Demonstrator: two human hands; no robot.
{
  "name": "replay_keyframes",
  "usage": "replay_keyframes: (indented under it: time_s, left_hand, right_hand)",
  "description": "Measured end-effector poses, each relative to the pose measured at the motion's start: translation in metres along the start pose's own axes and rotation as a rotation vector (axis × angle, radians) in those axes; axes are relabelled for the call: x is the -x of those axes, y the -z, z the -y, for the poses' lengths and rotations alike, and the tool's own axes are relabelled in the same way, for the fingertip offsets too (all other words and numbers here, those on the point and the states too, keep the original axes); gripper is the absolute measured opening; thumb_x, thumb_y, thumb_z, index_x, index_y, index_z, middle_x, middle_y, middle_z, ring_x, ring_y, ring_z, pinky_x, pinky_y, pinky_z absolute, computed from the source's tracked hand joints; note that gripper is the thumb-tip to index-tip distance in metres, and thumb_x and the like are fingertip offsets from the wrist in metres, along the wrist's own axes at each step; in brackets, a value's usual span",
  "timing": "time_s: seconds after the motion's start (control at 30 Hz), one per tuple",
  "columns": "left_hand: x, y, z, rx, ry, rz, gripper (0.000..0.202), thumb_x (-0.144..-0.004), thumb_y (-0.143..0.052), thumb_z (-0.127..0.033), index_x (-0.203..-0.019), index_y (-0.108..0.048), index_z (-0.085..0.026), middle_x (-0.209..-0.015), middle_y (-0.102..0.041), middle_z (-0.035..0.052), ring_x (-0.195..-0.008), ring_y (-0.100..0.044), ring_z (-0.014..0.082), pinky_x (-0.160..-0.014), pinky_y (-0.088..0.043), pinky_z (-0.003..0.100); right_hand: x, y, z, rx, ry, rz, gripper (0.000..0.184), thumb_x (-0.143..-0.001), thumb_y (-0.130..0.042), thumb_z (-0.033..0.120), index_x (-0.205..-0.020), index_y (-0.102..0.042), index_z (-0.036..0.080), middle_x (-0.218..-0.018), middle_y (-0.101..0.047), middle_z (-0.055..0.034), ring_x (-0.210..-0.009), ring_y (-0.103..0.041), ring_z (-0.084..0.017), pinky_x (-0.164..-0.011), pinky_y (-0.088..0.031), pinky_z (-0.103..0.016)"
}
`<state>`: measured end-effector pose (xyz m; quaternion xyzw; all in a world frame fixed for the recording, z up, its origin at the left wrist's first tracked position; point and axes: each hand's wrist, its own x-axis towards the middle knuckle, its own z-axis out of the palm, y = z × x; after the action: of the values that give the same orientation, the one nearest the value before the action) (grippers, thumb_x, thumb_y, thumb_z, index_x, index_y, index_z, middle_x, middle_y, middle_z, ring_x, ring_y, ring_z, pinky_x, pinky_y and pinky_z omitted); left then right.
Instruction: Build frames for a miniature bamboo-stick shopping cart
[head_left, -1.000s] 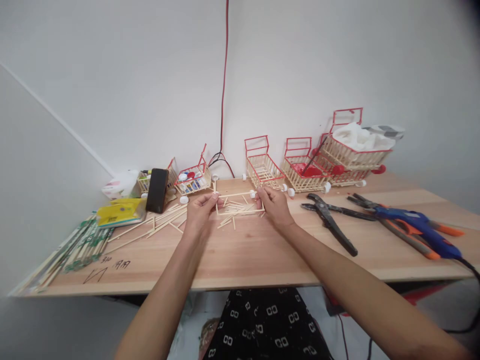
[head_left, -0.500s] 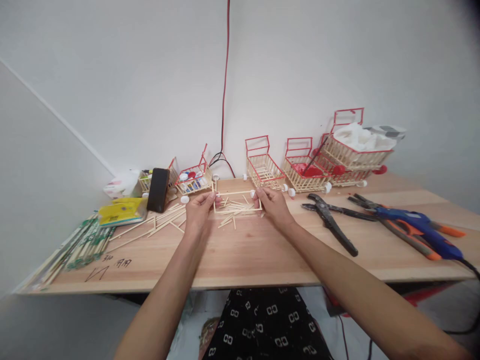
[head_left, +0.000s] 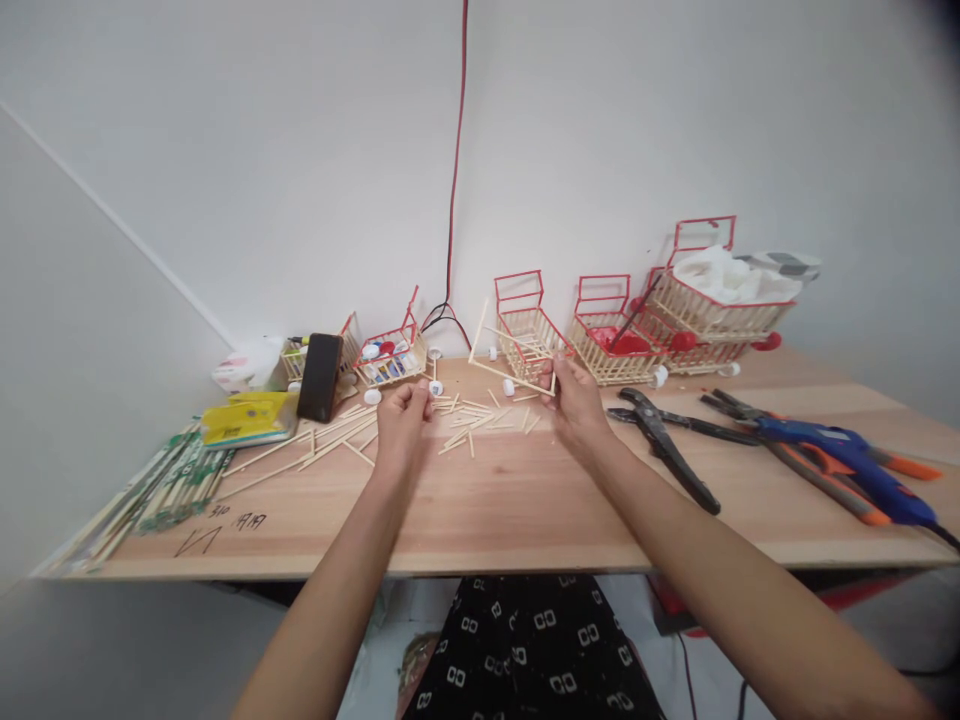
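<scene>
My right hand (head_left: 576,405) pinches a rectangular frame (head_left: 504,373) of thin wooden sticks by its near right corner. The frame is tilted in the air, its far left corner raised in front of a small stick cart. My left hand (head_left: 403,420) is apart from the frame, its thumb and fingers pressed together; whether anything small is between them is hidden. Close to those fingertips is a white wheel (head_left: 436,387). Short cut sticks (head_left: 469,412) lie scattered on the table between my hands, and longer sticks (head_left: 330,442) lie to the left.
Small stick carts with red rims (head_left: 611,345) line the wall. At right lie black-handled pliers (head_left: 667,455), orange-and-grey pliers (head_left: 832,475) and a blue glue gun (head_left: 862,460). At left are a phone (head_left: 319,378), a yellow packet (head_left: 250,418) and bundled sticks (head_left: 180,485).
My left hand has let go of the frame. My right hand has moved slightly right and tilted the frame, raising its left end.
</scene>
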<state>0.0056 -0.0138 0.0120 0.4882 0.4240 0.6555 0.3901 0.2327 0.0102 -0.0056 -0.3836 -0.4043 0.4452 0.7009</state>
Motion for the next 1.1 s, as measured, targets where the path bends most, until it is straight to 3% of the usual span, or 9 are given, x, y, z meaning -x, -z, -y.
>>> replay_keyframes:
  time_s: [0.2,0.37,0.57,0.67,0.73,0.8,0.93,1.03,1.1]
  left_hand:
    - [0.001,0.004,-0.002,0.131,0.077,-0.09,0.047,-0.06,-0.071,-0.012,-0.05,-0.026,-0.02,-0.043,-0.027,-0.0104,-0.039,-0.029,0.0031,-0.04,-0.023,0.017]
    - [-0.002,0.003,-0.007,0.396,0.246,0.092,0.055,-0.059,-0.069,-0.006,-0.056,-0.016,-0.019,-0.044,-0.021,-0.0121,-0.036,-0.019,0.0008,-0.037,-0.014,0.015]
    - [0.005,0.002,-0.02,0.705,0.429,0.425,0.034,-0.076,-0.064,-0.006,-0.062,-0.035,-0.018,-0.049,-0.023,-0.0105,-0.038,-0.022,0.0018,-0.038,-0.021,0.014]
    - [0.008,0.003,-0.024,0.738,0.458,0.489,0.007,-0.083,-0.061,-0.012,-0.081,-0.055,-0.016,-0.047,-0.02,-0.011,-0.036,-0.021,0.0031,-0.037,-0.021,0.014]
    - [0.009,0.003,-0.023,0.695,0.462,0.502,0.012,-0.086,-0.06,-0.016,-0.098,-0.061,-0.015,-0.046,-0.019,-0.0116,-0.034,-0.019,0.0036,-0.035,-0.021,0.014]
    - [0.007,0.003,-0.02,0.629,0.446,0.495,0.014,-0.086,-0.062,-0.021,-0.097,-0.064,-0.013,-0.044,-0.019,-0.012,-0.033,-0.017,0.0034,-0.034,-0.02,0.014]
    - [0.001,0.003,-0.011,0.456,0.326,0.371,0.026,-0.079,-0.071,-0.037,-0.073,-0.064,-0.012,-0.039,-0.02,-0.0124,-0.032,-0.015,0.0018,-0.034,-0.017,0.015]
    - [-0.003,0.003,-0.005,0.303,0.188,0.195,0.039,-0.072,-0.075,-0.045,-0.057,-0.059,-0.013,-0.038,-0.027,-0.0101,-0.033,-0.027,0.0024,-0.036,-0.023,0.016]
    - [-0.005,0.003,-0.002,0.236,0.105,0.083,0.04,-0.069,-0.076,-0.048,-0.057,-0.061,-0.013,-0.043,-0.041,-0.0064,-0.04,-0.04,0.0042,-0.042,-0.031,0.017]
  right_hand:
    - [0.003,-0.001,-0.002,0.026,-0.01,0.058,0.043,-0.073,-0.064,0.062,-0.071,-0.056,0.02,-0.053,-0.054,0.0042,-0.039,-0.043,-0.007,-0.035,-0.031,-0.019]
    - [0.002,-0.001,-0.004,0.059,0.005,0.05,0.043,-0.075,-0.062,0.062,-0.07,-0.055,0.02,-0.053,-0.053,0.0042,-0.042,-0.044,-0.008,-0.037,-0.033,-0.018]
    - [0.001,0.0,-0.001,0.005,-0.003,0.029,0.042,-0.073,-0.065,0.061,-0.07,-0.056,0.02,-0.053,-0.051,0.0047,-0.042,-0.043,-0.008,-0.037,-0.033,-0.019]
    - [0.001,-0.002,0.001,-0.009,-0.004,0.049,0.043,-0.073,-0.065,0.062,-0.07,-0.055,0.02,-0.052,-0.049,0.0053,-0.039,-0.041,-0.008,-0.035,-0.031,-0.02]
    - [0.001,-0.003,0.002,-0.011,-0.006,0.061,0.043,-0.073,-0.065,0.062,-0.069,-0.054,0.02,-0.051,-0.049,0.0055,-0.038,-0.041,-0.007,-0.034,-0.029,-0.02]
    - [0.001,-0.003,0.002,-0.022,-0.013,0.071,0.044,-0.072,-0.066,0.062,-0.069,-0.054,0.02,-0.051,-0.049,0.0055,-0.038,-0.041,-0.007,-0.034,-0.028,-0.019]
    - [0.002,-0.002,0.001,-0.034,-0.019,0.072,0.043,-0.072,-0.067,0.06,-0.069,-0.055,0.019,-0.05,-0.05,0.0052,-0.037,-0.042,-0.006,-0.034,-0.029,-0.017]
    - [0.004,-0.002,0.0,0.045,-0.006,0.092,0.044,-0.075,-0.064,0.061,-0.07,-0.056,0.019,-0.05,-0.052,0.0048,-0.038,-0.043,-0.006,-0.035,-0.032,-0.017]
    - [0.006,-0.003,-0.002,0.125,0.007,0.117,0.045,-0.077,-0.06,0.063,-0.07,-0.057,0.018,-0.051,-0.054,0.0042,-0.038,-0.045,-0.007,-0.036,-0.034,-0.017]
